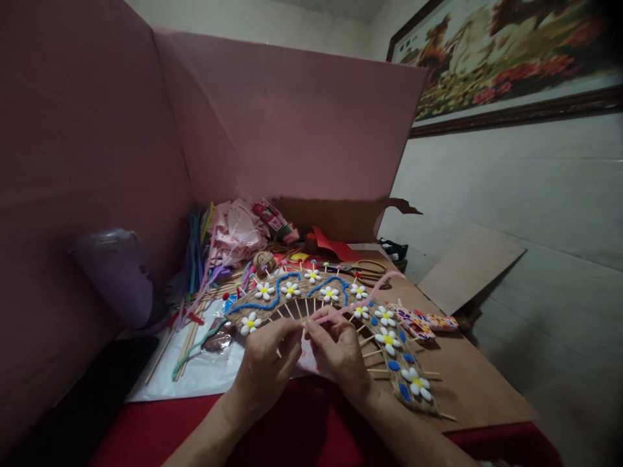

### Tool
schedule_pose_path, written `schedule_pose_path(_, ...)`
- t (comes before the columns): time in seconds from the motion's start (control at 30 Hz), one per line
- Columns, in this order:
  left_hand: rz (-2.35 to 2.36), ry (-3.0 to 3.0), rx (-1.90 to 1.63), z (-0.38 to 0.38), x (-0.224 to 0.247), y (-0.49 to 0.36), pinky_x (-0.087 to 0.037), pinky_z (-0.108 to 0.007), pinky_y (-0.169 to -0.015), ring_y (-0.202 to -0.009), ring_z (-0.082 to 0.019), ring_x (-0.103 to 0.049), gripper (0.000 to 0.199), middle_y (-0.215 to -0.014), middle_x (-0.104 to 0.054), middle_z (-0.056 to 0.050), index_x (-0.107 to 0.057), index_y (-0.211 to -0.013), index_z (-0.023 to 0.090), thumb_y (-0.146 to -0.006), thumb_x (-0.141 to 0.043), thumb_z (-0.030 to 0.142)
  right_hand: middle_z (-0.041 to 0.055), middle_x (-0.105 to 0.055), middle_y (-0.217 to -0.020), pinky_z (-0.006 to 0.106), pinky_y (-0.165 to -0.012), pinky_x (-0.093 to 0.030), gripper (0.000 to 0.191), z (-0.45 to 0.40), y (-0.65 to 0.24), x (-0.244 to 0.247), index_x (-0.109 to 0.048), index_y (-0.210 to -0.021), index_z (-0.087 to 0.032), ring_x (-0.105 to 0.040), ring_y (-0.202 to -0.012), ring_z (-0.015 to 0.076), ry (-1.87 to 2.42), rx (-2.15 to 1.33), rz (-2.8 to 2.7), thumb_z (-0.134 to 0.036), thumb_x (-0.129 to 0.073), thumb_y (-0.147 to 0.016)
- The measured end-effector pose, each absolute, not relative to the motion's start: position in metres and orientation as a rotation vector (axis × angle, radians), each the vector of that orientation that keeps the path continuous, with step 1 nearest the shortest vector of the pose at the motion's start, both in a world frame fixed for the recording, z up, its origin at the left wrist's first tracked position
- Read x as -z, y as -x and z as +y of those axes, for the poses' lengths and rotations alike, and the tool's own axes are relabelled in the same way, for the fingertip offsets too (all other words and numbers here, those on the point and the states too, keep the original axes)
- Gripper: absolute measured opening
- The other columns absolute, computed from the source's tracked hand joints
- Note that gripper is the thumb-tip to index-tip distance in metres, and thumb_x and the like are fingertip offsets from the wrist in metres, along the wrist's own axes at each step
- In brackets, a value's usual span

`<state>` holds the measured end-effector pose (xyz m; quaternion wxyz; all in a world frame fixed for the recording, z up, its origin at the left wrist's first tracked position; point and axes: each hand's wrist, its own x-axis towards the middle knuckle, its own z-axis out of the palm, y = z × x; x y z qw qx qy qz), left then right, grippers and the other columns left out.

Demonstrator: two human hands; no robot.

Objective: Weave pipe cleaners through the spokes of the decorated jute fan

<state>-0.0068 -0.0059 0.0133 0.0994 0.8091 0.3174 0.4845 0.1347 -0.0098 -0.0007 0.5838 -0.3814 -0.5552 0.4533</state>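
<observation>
A fuzzy pink pipe cleaner (360,302) runs up and right from between my fingertips. Both my left hand (272,360) and my right hand (338,350) pinch its near end, with their fingertips close together. Behind them lies a fan-shaped craft (304,301) of twine woven over thin wooden sticks. White flowers (388,340) with yellow centres, blue oval pieces and wavy blue pipe cleaner (263,305) decorate it. Small coloured balls top several sticks along its far edge. My hands hide part of its inner edge.
Gold-handled scissors (367,267) and a twine ball (264,261) lie behind the fan. Pipe cleaners, sticks and crumpled pink paper (236,227) crowd the left. A patterned glue gun-like object (423,322) lies right on the cardboard (481,383). Pink panels (292,123) stand behind and left.
</observation>
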Motion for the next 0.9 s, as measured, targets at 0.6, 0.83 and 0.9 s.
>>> schedule_pose_path(0.6, 0.983, -2.403, -1.429, -0.004, -0.013, 0.01, -0.043, -0.022, -0.055, -0.058, -0.011, -0.058, 0.015, -0.067, -0.063, 0.0, -0.06, -0.082, 0.017, -0.084, -0.048, 0.008, 0.0001, -0.056, -0.069, 0.021, -0.053, -0.04, 0.02, -0.019, -0.133, 0.0, -0.055, -0.08, -0.018, -0.052, -0.06, 0.0112, 0.961, -0.938, -1.392, -0.037, -0.051, -0.087)
schedule_pose_path(0.83, 0.906, -2.329, -1.489, -0.007, -0.016, 0.009, -0.045, -0.021, -0.057, -0.061, -0.011, -0.058, 0.013, -0.07, -0.064, 0.0, -0.059, -0.087, 0.018, -0.086, -0.049, 0.01, -0.0019, -0.051, -0.064, 0.02, -0.049, -0.035, 0.023, -0.019, -0.133, -0.001, -0.055, -0.078, -0.016, -0.045, -0.054, 0.0084, 0.898, -1.069, -1.305, -0.038, -0.055, -0.085)
schedule_pose_path(0.9, 0.888, -2.384, -1.477, -0.007, -0.015, 0.009, -0.045, -0.022, -0.059, -0.063, -0.011, -0.059, 0.014, -0.071, -0.063, 0.0, -0.058, -0.089, 0.018, -0.086, -0.048, 0.009, -0.0021, -0.05, -0.063, 0.02, -0.05, -0.036, 0.023, -0.021, -0.132, -0.002, -0.055, -0.078, -0.016, -0.044, -0.054, 0.0084, 0.901, -1.081, -1.297, -0.038, -0.055, -0.085)
